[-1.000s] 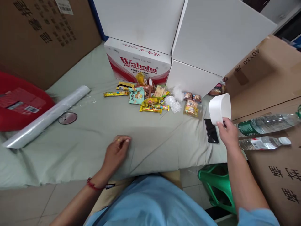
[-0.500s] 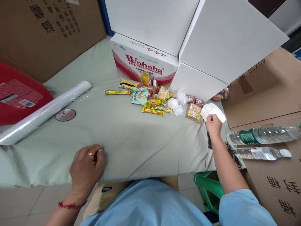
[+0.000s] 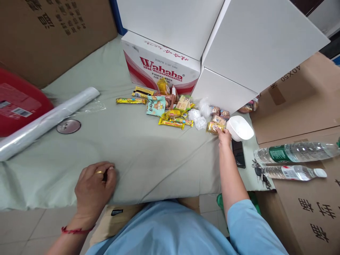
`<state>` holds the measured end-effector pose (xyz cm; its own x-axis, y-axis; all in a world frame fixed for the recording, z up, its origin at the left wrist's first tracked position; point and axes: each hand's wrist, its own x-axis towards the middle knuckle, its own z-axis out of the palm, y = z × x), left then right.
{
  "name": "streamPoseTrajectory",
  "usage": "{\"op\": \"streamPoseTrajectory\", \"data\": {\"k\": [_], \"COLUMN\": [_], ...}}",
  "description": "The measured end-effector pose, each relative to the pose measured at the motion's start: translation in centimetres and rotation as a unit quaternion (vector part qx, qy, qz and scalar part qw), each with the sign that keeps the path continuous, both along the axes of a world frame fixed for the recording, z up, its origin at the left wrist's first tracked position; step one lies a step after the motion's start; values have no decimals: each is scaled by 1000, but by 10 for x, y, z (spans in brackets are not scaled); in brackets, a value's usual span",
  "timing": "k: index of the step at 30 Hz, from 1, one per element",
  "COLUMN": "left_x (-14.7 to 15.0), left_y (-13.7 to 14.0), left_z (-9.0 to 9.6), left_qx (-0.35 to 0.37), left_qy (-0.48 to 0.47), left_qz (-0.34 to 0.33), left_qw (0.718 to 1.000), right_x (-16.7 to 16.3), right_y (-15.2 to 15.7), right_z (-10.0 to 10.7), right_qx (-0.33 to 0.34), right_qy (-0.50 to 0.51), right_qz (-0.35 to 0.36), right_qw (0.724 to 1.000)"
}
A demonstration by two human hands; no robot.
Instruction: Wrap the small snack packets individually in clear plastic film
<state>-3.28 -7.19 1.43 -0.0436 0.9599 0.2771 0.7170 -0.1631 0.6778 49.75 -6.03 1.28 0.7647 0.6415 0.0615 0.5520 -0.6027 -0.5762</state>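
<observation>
Resting left hand (image 3: 94,184) on bench (image 3: 140,148), loosely curled, palm hidden. Touching yellow-wrapped snack packet (image 3: 213,127) with right hand (image 3: 224,137), just left of white bowl (image 3: 240,127); seemingly at grasping step, calling for secure pinch. Cannot tell if pinching, with fingertips partly hidden. Further right, seeing green-labelled bottle (image 3: 296,152) cut off at cap.

- I see a surface draped in wrinkled pale-green cloth (image 3: 159,159).
- To the left I make out a clear plastic roll (image 3: 47,124) and an oval disc (image 3: 68,126).
- Mid-cloth, I find wrapped snacks (image 3: 172,113) before a Wahaha carton (image 3: 162,67).
- Rightward I spot a white bowl (image 3: 240,129) beside a black phone (image 3: 239,156).
</observation>
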Motion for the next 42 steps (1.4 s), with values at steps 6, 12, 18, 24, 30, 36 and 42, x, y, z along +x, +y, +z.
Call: {"op": "streamPoseTrajectory", "data": {"k": [6,12,18,24,30,36,42], "left_x": [-8,-11,-9,-8,-9,-8,-9], "left_y": [5,8,7,8,9,8,8], "left_z": [-16,-22,-18,-19,-19,-18,-19], "left_qx": [100,172,177,193,184,184,164], "left_qy": [125,168,161,168,184,174,171], "left_qz": [-27,-65,-66,-62,-69,-64,-61], "left_qw": [987,968,969,965,963,965,970], "right_x": [-25,53,139,111,90,89,45], "right_y": [3,-11,-10,-8,-5,12,74], "right_z": [-10,38,87,68,59,84,93], "right_qx": [149,378,192,1,-110,-97,-199], "right_qy": [81,153,197,395,352,-17,-130], "right_qz": [-67,-36,-156,-47,73,76,184], "right_qw": [983,912,948,918,927,992,954]}}
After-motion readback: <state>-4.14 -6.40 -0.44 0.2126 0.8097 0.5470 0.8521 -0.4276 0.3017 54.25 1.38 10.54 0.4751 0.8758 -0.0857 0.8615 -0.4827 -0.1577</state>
